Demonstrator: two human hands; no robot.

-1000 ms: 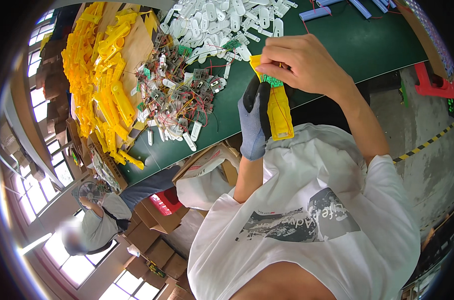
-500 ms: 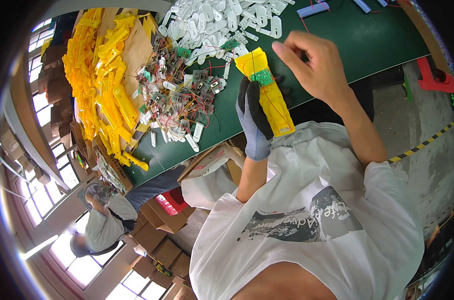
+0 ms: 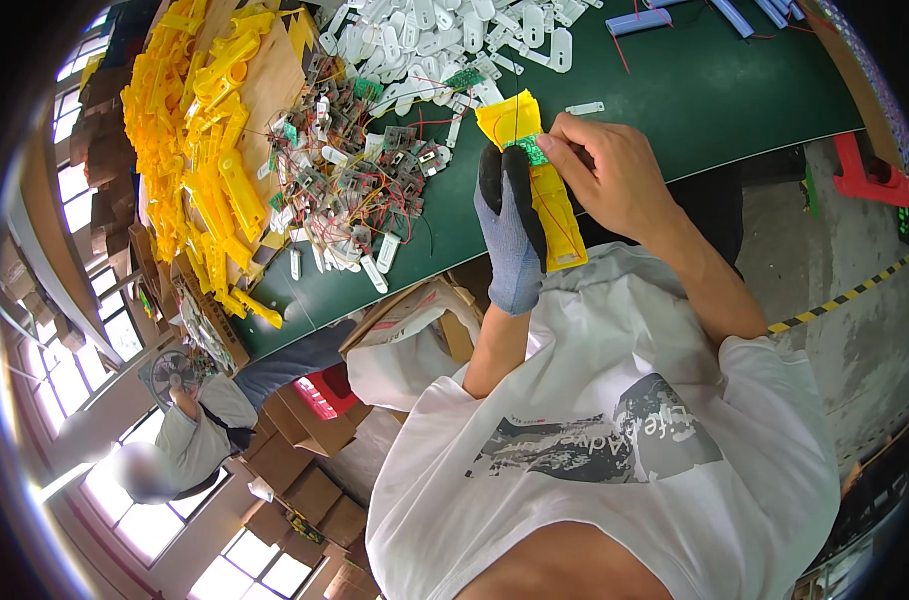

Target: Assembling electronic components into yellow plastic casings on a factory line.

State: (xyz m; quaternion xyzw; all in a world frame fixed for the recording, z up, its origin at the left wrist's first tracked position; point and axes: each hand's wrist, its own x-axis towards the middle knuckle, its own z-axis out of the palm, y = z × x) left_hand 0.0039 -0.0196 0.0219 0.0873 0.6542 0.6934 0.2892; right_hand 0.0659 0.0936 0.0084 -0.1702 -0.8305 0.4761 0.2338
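My left hand [image 3: 511, 230], in a grey-blue glove with black fingers, grips a yellow plastic housing [image 3: 557, 222] over the table's front edge. Its open inner side faces up. Inside the upper part sits a green circuit board [image 3: 530, 150] with thin dark and red wires. My bare right hand [image 3: 614, 180] is closed at the housing's right side, thumb and fingertips on the board's right end. Its fingers partly hide that end. A small white plastic piece [image 3: 585, 108] lies on the table just beyond the right hand.
The green table [image 3: 714, 110] holds a tangle of wired small parts [image 3: 359, 190], white plastic covers [image 3: 414, 45] behind, and blue cylinders [image 3: 638, 22] far right. Yellow housings [image 3: 219, 180] are heaped at left. A red stool [image 3: 869, 175] stands right; another person [image 3: 199, 440] is at lower left.
My right hand has come down and left from above the housing onto the circuit board, with its fingers drawn in. The left hand keeps its hold on the housing, nearly still.
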